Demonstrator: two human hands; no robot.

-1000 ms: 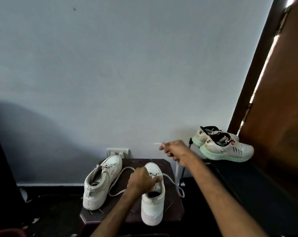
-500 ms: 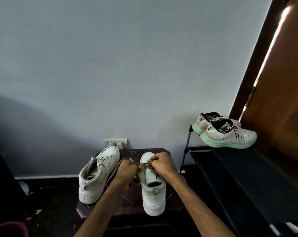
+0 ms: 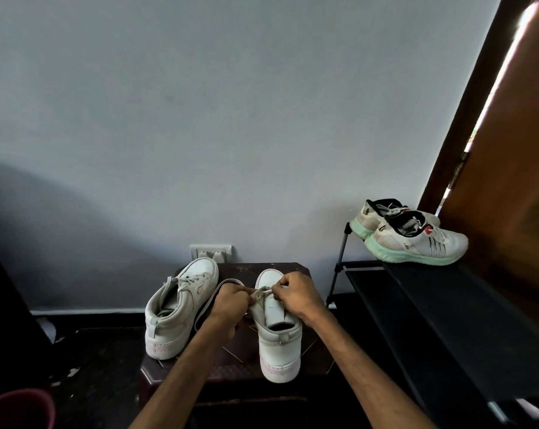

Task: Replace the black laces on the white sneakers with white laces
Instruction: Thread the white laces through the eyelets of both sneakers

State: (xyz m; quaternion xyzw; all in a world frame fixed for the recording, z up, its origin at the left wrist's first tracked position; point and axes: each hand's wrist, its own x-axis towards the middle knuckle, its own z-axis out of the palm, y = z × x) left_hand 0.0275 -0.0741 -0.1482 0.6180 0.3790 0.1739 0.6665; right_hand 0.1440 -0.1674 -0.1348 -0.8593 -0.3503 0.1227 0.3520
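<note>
White lace [image 3: 204, 309] is being threaded at the front eyelets of the right sneaker [image 3: 279, 345], which stands on a dark stool [image 3: 231, 366]; its upper eyelets are judged still unlaced. The left sneaker [image 3: 175, 308] beside it appears laced in a pale lace. No black lace is seen. The lace is pinched by the left hand [image 3: 231, 301] and the right hand [image 3: 296, 295]. A second earlier, the right hand was raised to the side, drawing lace out.

Hidden under your hands
Your left hand [image 3: 231, 301] and right hand [image 3: 296, 294] cover the eyelets of the sneaker [image 3: 279, 345]; how the lace [image 3: 211, 295] threads cannot be told (red thing [image 3: 17, 408] cropped bottom-left).
</note>
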